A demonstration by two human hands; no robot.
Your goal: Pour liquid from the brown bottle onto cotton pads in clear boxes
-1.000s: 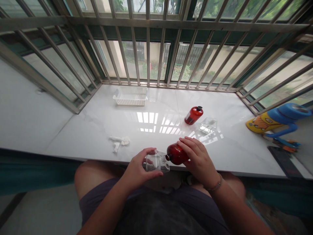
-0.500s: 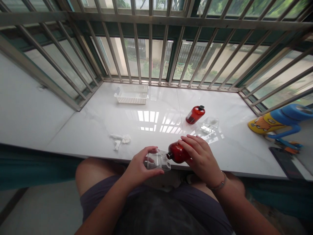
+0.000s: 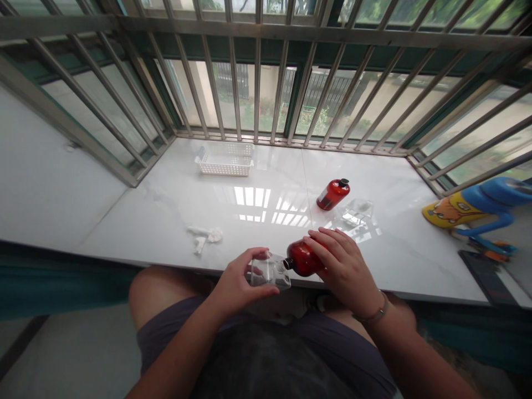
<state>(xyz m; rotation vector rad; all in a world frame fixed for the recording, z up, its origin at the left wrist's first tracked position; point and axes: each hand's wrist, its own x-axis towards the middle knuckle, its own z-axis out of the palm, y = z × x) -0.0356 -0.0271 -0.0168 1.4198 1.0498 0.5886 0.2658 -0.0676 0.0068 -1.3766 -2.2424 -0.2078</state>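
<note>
Bottle (image 3: 304, 259) in the right hand (image 3: 344, 265) is tipped nearly flat, long axis running roughly side to side, neck aimed left and a touch towards the person, right at the neck of a clear container (image 3: 271, 274) gripped in the left hand (image 3: 241, 279). Can't tell if the two necks actually touch. It's a glossy, deep red thing with rounded shoulders and a short dark neck. Right fingers wrap over its base end from above, while the left thumb and fingers curve around the clear, boxy one, which is also lying sideways with its neck facing right. All of that is happening around the near edge of a shiny white surface (image 3: 141, 233). Further back, a second red bottle (image 3: 332, 195) with a dark top stands beside another clear container (image 3: 357, 213).
</note>
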